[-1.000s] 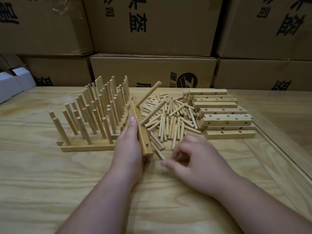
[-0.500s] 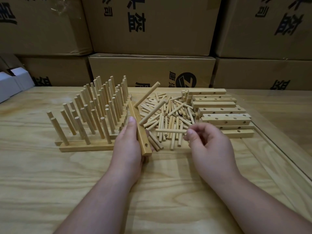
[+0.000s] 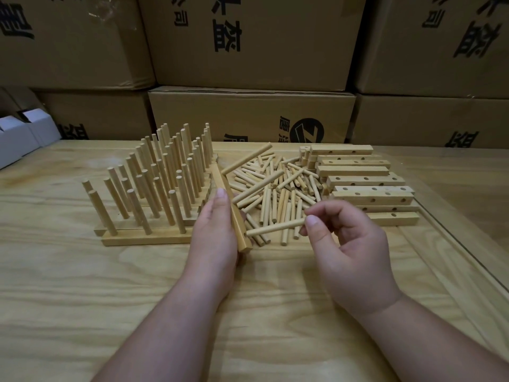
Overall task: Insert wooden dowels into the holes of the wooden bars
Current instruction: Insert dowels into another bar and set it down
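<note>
Tabletop (image 3: 82, 285): left hand (image 3: 213, 230) holds bar (image 3: 234, 213); right hand (image 3: 344, 244) pinches dowel (image 3: 275, 228), tip leftward at bar's hole.

My left hand (image 3: 216, 230) stands on edge, palm turned right, thumb stretched forward along the top of the long pale wooden bar (image 3: 230, 213) it grips, the other fingers hidden behind it. My right hand (image 3: 348, 249) hovers beside it, fingers curled, thumb and forefinger pinching the end of a short round wooden dowel (image 3: 275, 228) that points left. Both forearms reach forward, bare.
</note>
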The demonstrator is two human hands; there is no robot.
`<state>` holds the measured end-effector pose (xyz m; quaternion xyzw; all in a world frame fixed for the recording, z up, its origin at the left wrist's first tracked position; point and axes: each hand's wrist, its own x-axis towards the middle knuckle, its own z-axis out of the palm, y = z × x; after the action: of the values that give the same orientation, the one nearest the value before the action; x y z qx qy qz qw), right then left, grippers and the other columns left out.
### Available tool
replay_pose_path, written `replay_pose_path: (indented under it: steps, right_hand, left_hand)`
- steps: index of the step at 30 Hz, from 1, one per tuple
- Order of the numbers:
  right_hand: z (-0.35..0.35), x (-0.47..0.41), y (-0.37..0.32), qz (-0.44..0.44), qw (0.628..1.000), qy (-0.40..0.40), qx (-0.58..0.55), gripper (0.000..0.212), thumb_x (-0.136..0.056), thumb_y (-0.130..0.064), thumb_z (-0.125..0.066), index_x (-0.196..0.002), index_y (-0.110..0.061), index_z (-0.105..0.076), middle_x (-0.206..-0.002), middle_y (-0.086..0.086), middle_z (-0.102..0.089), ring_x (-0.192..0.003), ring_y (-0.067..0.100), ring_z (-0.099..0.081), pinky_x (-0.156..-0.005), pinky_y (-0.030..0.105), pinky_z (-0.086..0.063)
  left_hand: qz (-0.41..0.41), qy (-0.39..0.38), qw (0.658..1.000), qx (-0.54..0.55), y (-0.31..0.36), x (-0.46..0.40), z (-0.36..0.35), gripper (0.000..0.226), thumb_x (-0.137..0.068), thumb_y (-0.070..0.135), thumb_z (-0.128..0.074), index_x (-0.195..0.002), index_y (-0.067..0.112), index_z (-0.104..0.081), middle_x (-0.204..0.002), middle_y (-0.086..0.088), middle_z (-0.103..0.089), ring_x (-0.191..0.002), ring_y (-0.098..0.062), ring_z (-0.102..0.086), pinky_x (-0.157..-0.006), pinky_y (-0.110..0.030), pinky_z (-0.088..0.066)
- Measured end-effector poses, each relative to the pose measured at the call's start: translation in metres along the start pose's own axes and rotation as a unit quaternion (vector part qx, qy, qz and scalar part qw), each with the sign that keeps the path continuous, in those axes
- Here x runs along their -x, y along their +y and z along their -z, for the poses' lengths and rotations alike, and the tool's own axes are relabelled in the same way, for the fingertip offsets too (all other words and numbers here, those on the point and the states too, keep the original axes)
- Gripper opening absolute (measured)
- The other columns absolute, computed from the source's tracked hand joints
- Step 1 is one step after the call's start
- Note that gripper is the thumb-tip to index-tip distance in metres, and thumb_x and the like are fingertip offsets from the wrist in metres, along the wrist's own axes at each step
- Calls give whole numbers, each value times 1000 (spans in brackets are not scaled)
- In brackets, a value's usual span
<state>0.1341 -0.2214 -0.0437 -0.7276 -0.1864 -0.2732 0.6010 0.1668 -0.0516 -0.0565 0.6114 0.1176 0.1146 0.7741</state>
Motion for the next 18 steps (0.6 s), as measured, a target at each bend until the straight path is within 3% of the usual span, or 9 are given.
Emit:
replay_pose_path:
  steps: [4, 8, 11, 18]
  right_hand:
    - [2, 0, -1, 15, 1000, -6, -4, 14, -86, -8, -63, -91, -20, -68, -77, -3, -66, -74, 17, -65, -69, 22, -53]
    - [2, 2, -3, 30, 999, -10, -11, 15, -85, -6, -63, -91, -19, -68, -76, -6, -65, -72, 18, -63, -66, 22, -52]
    - [2, 3, -4, 30, 999, -12, -27, 12, -85, -12, -64, -93, -20, -67, -77, -6, -65, -73, 19, -64, -67, 24, -53]
    - [-1, -1, -4, -45, 997, 13, -60, 22, -89, -5, -69, -98, -23, -60, -79, 3, -70, -73, 14, -70, -66, 19, -54]
  left_hand:
    - [-15, 3, 1000, -17, 1, 1, -1, 30, -96, 66, -44, -85, 56, -70, -83, 12, -76, -78, -18, -67, -68, -37, -51]
    - [-28, 10, 999, -33, 2, 3, -2, 33, -98, 64, -42, -89, 49, -70, -76, 16, -73, -65, -5, -69, -48, -23, -49]
    - [-26, 8, 999, -40, 1, 2, -2, 34, -98, 65, -42, -91, 47, -70, -79, 13, -75, -69, -9, -71, -49, -25, -50]
    - [-28, 3, 999, -43, 2, 5, -2, 38, -99, 62, -43, -92, 39, -72, -75, 11, -73, -61, -8, -68, -45, -22, -49]
